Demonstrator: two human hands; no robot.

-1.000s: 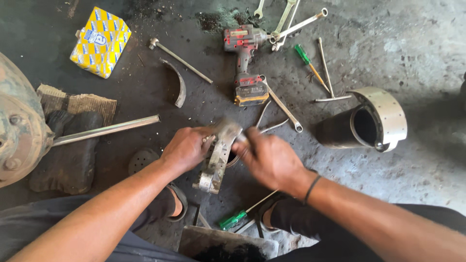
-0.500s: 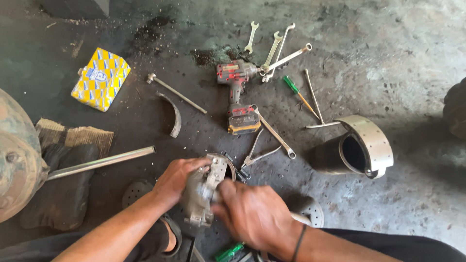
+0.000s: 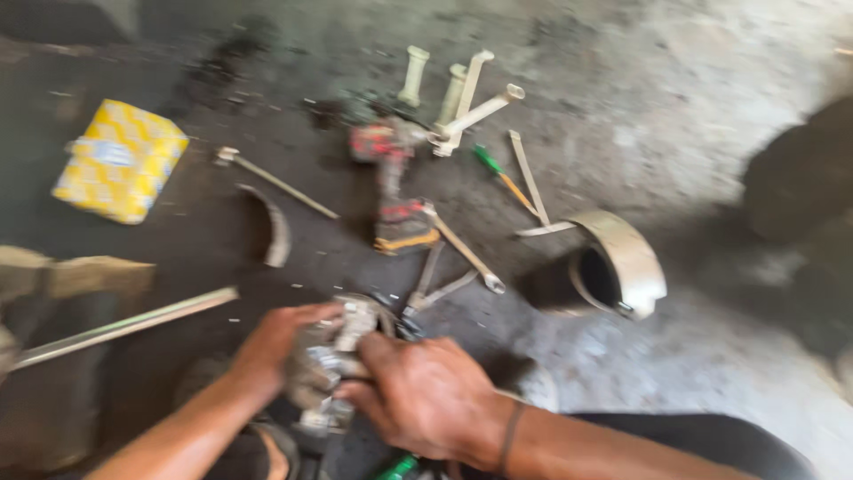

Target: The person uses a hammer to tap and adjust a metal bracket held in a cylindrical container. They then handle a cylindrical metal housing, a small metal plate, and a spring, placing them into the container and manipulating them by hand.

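A grey, greasy metal casting (image 3: 330,369) is gripped low over the dark concrete floor (image 3: 693,373) by the left hand (image 3: 280,342) and right hand (image 3: 426,396); a red cordless drill (image 3: 391,182) lies beyond.

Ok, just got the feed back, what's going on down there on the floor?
A person is crouched over a dark, grimy concrete floor, gripping a grey cast-metal part with both hands: the left hand holds its left side, the right hand wraps over the right. The picture is motion-blurred, so finer detail is unclear. Spread beyond the hands lie a red and black cordless power tool, several silver wrenches, a green-handled screwdriver, a curved metal band and a yellow cardboard box.
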